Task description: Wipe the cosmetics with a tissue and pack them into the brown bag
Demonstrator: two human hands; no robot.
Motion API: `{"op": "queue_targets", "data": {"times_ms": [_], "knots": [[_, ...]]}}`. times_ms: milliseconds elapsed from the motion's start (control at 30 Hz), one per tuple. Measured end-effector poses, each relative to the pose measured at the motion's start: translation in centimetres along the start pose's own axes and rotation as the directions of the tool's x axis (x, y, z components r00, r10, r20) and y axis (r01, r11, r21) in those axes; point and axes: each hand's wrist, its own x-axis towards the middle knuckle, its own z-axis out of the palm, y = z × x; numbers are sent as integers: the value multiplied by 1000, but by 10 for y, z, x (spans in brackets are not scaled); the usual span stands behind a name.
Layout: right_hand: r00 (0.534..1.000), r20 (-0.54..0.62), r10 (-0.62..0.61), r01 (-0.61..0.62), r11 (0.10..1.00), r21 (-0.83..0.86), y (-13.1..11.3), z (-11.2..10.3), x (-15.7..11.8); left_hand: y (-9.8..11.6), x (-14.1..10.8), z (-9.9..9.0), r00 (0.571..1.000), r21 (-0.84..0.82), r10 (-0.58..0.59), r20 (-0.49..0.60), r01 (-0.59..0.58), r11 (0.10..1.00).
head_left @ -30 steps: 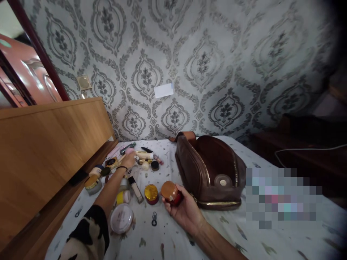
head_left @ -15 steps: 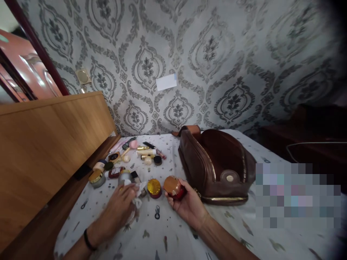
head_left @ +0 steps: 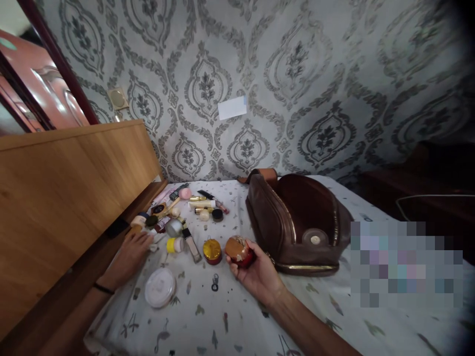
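Note:
A red jar with an orange-gold lid [head_left: 239, 251] rests in my right hand [head_left: 261, 277], fingers curled round it. Just left of it on the patterned cloth stands a red jar with a shiny gold lid [head_left: 212, 251]. My left hand [head_left: 129, 259] is low at the cloth's left edge, beside a gold lid [head_left: 135, 230]; its fingers are closed and what they hold is hidden. Some whitish material [head_left: 160, 242] lies by the fingertips. Between the hands are a yellow-and-white container [head_left: 175, 245], a black-capped tube [head_left: 192, 245], a silvery jar [head_left: 174, 228] and a round white container [head_left: 160, 288].
An open brown leather bag [head_left: 297, 222] stands right of my right hand. Several cosmetics, including a pink item [head_left: 184, 193] and a small black-lidded pot [head_left: 217, 214], lie farther back near the wall. A wooden board [head_left: 74, 183] borders the left side.
My left hand has moved left, away from the middle jars, uncovering the round white container and the yellow-and-white container. My right hand still holds the red jar in nearly the same place.

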Motion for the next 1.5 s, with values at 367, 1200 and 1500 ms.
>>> {"op": "queue_targets", "data": {"times_ms": [367,1200,1500], "knots": [[1000,0,8,-8,1000,5,0,1,-1,60,151,11,993,-387,-15,118,60,920],[995,94,18,-23,998,57,-1,-9,7,43,122,-28,1000,-493,-15,-7,9,870],[997,70,24,-26,999,33,-1,-9,7,35,12,0,966,-405,49,252,59,912]]}}
